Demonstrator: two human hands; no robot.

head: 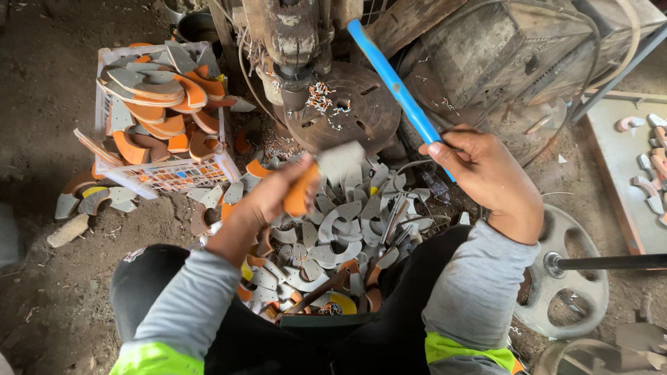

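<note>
My left hand (274, 194) grips a grey and orange sandal strap piece (326, 170), blurred, just below the round metal plate (354, 104) of a rusty press machine (292, 35). My right hand (486, 170) is closed around the blue lever handle (392, 80) that slants up to the machine. Between my knees lies a heap of grey and orange cut strap pieces (333, 236).
A white plastic crate (167, 173) at the left is piled with grey and orange sole cut-outs (156, 97). A metal hand wheel with a shaft (566, 267) lies at the right. More pieces rest on a board (625, 180) at the far right. Dirt floor all around.
</note>
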